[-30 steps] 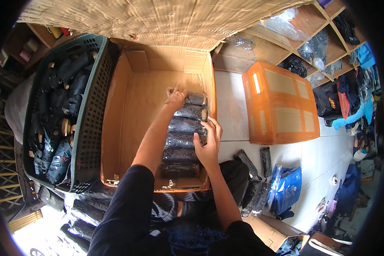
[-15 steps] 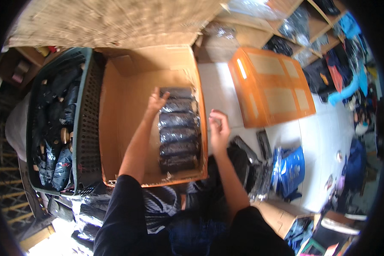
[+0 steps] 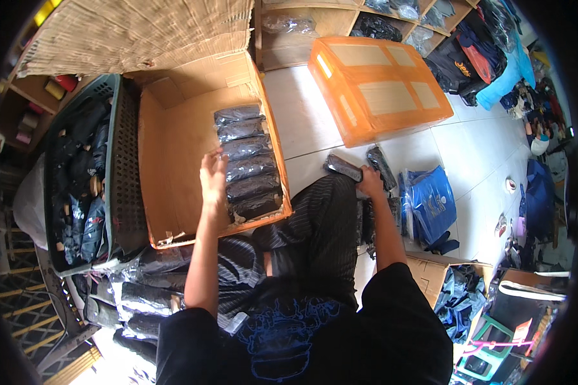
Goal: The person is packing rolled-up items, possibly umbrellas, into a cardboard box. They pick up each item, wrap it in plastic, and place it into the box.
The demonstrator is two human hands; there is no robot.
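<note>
A row of several black packs in shiny see-through plastic [image 3: 245, 149] lies along the right side of an open cardboard box [image 3: 173, 147]. My left hand [image 3: 213, 178] is over the box, at the left ends of these packs, its fingers loosely stretched and holding nothing. Out to the right, my right hand [image 3: 370, 182] grips the right end of a single black plastic-wrapped pack [image 3: 343, 167] near my knee. Another black pack [image 3: 381, 167] lies on the tiles just beyond that hand. What the packs contain is hard to make out.
Left of the box stands a dark green crate [image 3: 127, 173] full of black wrapped items. A taped orange-and-tan carton [image 3: 385, 90] sits on the tiled floor ahead. Blue plastic packages [image 3: 430, 202] and a carton of dark blue cloth [image 3: 424, 273] are at right. Shelves [image 3: 334, 22] line the back.
My right hand has gone from beside the box out to the right and taken hold of a black pack. My left hand has drawn back toward me. The view has shifted rightward.
</note>
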